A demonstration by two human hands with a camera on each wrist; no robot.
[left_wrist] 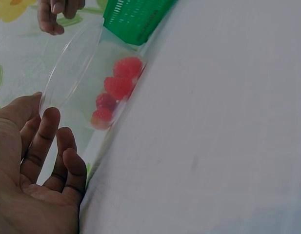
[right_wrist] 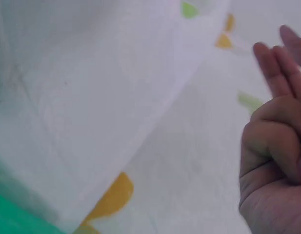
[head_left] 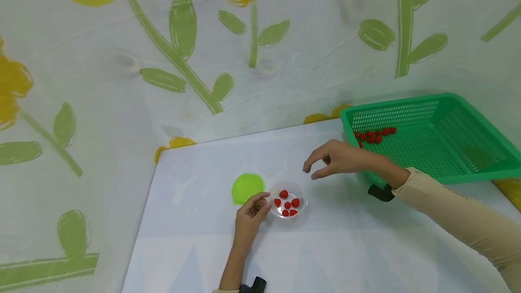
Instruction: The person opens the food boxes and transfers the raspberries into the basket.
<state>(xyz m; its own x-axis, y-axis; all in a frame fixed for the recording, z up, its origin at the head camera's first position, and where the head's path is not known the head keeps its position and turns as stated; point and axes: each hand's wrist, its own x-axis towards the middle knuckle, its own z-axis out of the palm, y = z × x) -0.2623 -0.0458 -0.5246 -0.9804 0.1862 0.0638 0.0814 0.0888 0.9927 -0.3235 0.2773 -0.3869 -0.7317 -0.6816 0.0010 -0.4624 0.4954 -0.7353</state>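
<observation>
Clear plastic bowl (head_left: pixel 299 192) on the white tabletop (head_left: pixel 195 211), just right of your left hand (head_left: pixel 249 216); six red berries (head_left: pixel 287 205) inside by the head view. Seen from above it looks round, so no long axis to line up with. The relation that counts, as I judge it: the bowl lies between your two hands, your right hand (head_left: pixel 341 157) beyond and to the right of it, apart from the rim, with the green basket (head_left: pixel 423 146) farther right. Your left is the nearer, in contact. Left grip: thumb and forefinger close together, pinching the bowl's left rim, other fingers loosely curved. Right grip: thumb and forefinger spread, a plain gap between them, nothing visible in it; the right wrist view catches other fingers folded toward the palm. More berries (head_left: pixel 378 139) lie at the basket's left end. Lime-green lid (head_left: pixel 248 187) flat on the tabletop, left of the bowl, beyond your left hand.
</observation>
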